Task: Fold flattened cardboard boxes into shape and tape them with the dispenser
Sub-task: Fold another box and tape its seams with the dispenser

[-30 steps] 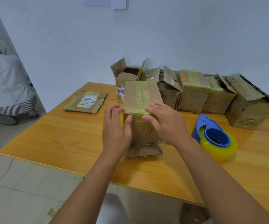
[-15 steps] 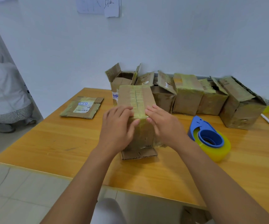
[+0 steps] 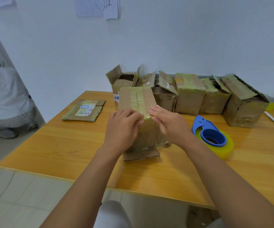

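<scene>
Left hand (image 3: 122, 127) and right hand (image 3: 169, 123), fingers straight, press tape on upright box (image 3: 137, 99); dispenser (image 3: 212, 137) beside it on table (image 3: 50, 145).

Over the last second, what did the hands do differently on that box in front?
The left hand slid from the near face of the box up onto its top front edge, fingers curling over the tape there. The right hand stayed pressed flat at the same edge. The box kept standing upright on the table, and the tape dispenser lay untouched to its right.
</scene>
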`<state>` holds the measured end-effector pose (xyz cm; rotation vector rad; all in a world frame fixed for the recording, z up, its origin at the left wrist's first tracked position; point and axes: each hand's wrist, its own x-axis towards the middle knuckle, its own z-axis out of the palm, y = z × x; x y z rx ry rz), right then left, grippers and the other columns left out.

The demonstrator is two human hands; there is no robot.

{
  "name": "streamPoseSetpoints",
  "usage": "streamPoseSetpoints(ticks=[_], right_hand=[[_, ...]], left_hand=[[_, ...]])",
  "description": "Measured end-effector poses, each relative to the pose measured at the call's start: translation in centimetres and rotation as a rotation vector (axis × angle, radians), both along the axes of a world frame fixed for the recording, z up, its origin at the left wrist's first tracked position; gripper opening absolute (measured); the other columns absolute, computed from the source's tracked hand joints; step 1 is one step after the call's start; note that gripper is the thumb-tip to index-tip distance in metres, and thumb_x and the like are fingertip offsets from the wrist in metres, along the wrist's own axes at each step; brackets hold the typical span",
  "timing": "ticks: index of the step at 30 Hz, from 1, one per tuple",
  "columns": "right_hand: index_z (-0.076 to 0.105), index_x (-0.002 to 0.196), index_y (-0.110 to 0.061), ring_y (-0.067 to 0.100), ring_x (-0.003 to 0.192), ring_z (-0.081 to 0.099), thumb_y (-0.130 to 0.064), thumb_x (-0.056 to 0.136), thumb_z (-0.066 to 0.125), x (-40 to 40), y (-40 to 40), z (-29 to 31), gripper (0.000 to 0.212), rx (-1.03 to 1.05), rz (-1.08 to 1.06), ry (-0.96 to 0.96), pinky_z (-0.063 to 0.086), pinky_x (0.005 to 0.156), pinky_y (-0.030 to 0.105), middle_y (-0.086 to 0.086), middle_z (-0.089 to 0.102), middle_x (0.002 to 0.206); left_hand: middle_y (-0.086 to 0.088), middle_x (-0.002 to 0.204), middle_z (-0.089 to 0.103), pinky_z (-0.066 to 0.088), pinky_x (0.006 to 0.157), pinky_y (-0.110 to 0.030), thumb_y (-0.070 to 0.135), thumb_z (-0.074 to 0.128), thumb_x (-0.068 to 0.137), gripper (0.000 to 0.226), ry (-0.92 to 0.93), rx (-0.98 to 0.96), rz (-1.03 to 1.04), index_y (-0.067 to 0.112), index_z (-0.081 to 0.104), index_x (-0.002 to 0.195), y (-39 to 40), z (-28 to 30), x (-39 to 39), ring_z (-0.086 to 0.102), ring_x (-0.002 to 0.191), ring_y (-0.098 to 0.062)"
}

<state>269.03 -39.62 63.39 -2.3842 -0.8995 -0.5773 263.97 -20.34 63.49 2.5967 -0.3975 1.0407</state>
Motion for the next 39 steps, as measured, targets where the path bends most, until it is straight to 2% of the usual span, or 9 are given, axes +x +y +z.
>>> streamPoseSetpoints(ticks=[4, 11, 16, 19, 22, 26, 30, 34, 39], right_hand=[[0.049, 0.146, -0.015, 0.010, 0.146, 0.032, -0.014, 0.104, 0.046, 0.0, -1.0, 0.2, 0.042, -0.006, 0.048, 0.111, 0.036, 0.116, 0.043, -0.002, 0.043, 0.154], [0.060, 0.136, -0.012, 0.015, 0.139, 0.045, -0.007, 0.100, 0.051, -0.4, 0.1, -0.1, 0.037, 0.036, -0.009, 0.020, 0.045, 0.109, 0.042, 0.002, 0.056, 0.144], [0.043, 0.150, -0.017, 0.003, 0.142, 0.032, -0.024, 0.104, 0.051, -1.6, -0.6, 0.4, 0.047, 0.155, -0.015, 0.192, 0.031, 0.118, 0.031, -0.009, 0.040, 0.154], [0.033, 0.154, -0.021, -0.002, 0.140, 0.027, -0.035, 0.103, 0.051, -2.7, -1.5, 0.3, 0.056, 0.377, -0.110, 0.280, 0.025, 0.112, 0.021, -0.017, 0.034, 0.152], [0.037, 0.152, -0.020, 0.010, 0.142, 0.033, -0.036, 0.103, 0.050, -3.2, -2.0, -0.2, 0.053, 0.566, -0.276, 0.298, 0.026, 0.107, 0.022, -0.004, 0.038, 0.156], [0.029, 0.155, -0.027, 0.017, 0.146, 0.030, -0.052, 0.102, 0.043, -3.8, -1.0, -0.4, 0.061, 0.697, -0.287, 0.502, 0.029, 0.115, 0.038, -0.004, 0.030, 0.160], [0.030, 0.154, -0.033, 0.016, 0.143, 0.033, -0.063, 0.101, 0.030, -4.8, 0.0, 0.1, 0.061, 0.951, -0.198, 0.658, 0.029, 0.117, 0.044, -0.010, 0.034, 0.157], [0.035, 0.150, -0.039, 0.017, 0.136, 0.041, -0.068, 0.097, 0.032, -6.0, 0.6, 0.1, 0.061, 0.966, -0.080, 0.758, 0.041, 0.109, 0.055, -0.012, 0.040, 0.151], [0.054, 0.124, -0.049, 0.012, 0.127, 0.051, -0.078, 0.078, 0.048, -6.7, 2.4, -0.1, 0.055, 0.809, 0.040, 0.728, 0.049, 0.104, 0.047, -0.014, 0.054, 0.135]], left_hand=[[0.004, 0.096, 0.067, 0.031, 0.082, -0.031, 0.020, 0.072, 0.088, 0.008, -0.007, -0.058, -0.004, 0.019, 0.073, 0.097, -0.4, 0.0, 0.4, 0.059, 0.092, -0.020], [0.002, 0.094, 0.062, 0.034, 0.078, -0.030, 0.036, 0.065, 0.091, 0.026, -0.010, 0.086, 0.068, 0.023, 0.071, 0.112, -0.9, 0.4, 0.2, 0.056, 0.088, -0.020], [-0.002, 0.089, 0.061, 0.035, 0.066, -0.031, 0.022, 0.071, 0.089, 0.014, -0.031, 0.027, 0.067, 0.013, 0.073, 0.100, -1.4, 0.8, 0.1, 0.054, 0.082, -0.024], [-0.003, 0.090, 0.058, 0.040, 0.064, -0.034, 0.016, 0.070, 0.090, 0.010, -0.049, -0.099, 0.097, 0.010, 0.071, 0.097, 0.2, 0.8, -0.5, 0.053, 0.082, -0.023], [0.003, 0.097, 0.054, 0.041, 0.070, -0.032, 0.016, 0.065, 0.093, 0.010, -0.068, -0.281, 0.122, 0.009, 0.068, 0.101, 1.8, 1.1, -1.9, 0.051, 0.088, -0.016], [0.007, 0.100, 0.051, 0.038, 0.077, -0.009, 0.016, 0.058, 0.098, 0.001, -0.101, -0.683, 0.099, 0.017, 0.059, 0.098, 2.4, 2.5, -4.1, 0.047, 0.088, 0.004], [0.003, 0.099, 0.056, 0.043, 0.073, -0.028, 0.026, 0.054, 0.102, 0.011, -0.055, -1.048, 0.089, 0.032, 0.053, 0.092, 2.5, 2.1, -5.3, 0.053, 0.085, -0.010], [0.005, 0.086, 0.052, 0.037, 0.066, -0.030, 0.029, 0.049, 0.104, 0.015, 0.062, -1.366, 0.180, 0.015, 0.053, 0.098, 2.2, 0.3, -5.8, 0.045, 0.072, -0.010], [-0.002, 0.105, 0.055, 0.052, 0.093, -0.051, 0.033, 0.044, 0.105, 0.018, 0.291, -1.445, 0.258, 0.016, 0.047, 0.110, 2.0, -3.5, -5.7, 0.056, 0.097, -0.022]])
